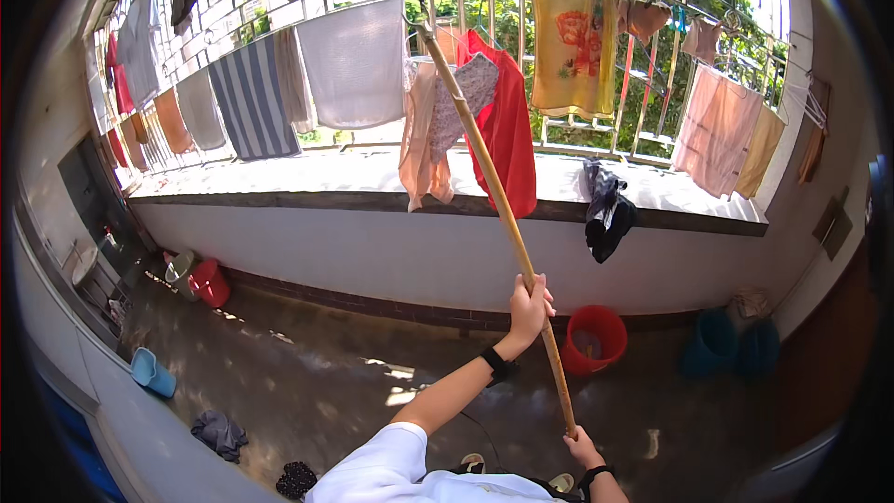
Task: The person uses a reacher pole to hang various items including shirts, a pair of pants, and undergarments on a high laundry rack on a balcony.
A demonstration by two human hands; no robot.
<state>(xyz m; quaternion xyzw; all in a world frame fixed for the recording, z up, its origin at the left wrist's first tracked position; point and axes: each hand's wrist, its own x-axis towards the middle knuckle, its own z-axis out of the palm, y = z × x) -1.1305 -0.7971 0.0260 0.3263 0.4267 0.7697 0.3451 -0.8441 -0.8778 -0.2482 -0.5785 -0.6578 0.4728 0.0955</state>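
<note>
A long bamboo pole (492, 178) slants up and away from me, its forked tip raised to the hanging line at the barred window. My left hand (529, 307) grips it around the middle, with the arm stretched out. Lower down, my right hand (584, 448) is closed around the pole's near end. Behind the upper shaft hang a red garment (513, 147), a patterned grey-pink garment (452, 108) and a peach garment (419, 133). Whether the fork touches the line or a hanger I cannot tell. A green hanger (482, 21) shows above the red garment.
The window ledge (335, 178) runs across, with a black plastic bag (606, 213) draped over its edge. Beneath it stand a red bucket (594, 342) and a blue bucket (711, 342). Dark cloth (220, 433) lies on the floor at left. A yellow towel (573, 52) and striped cloth (255, 98) hang alongside.
</note>
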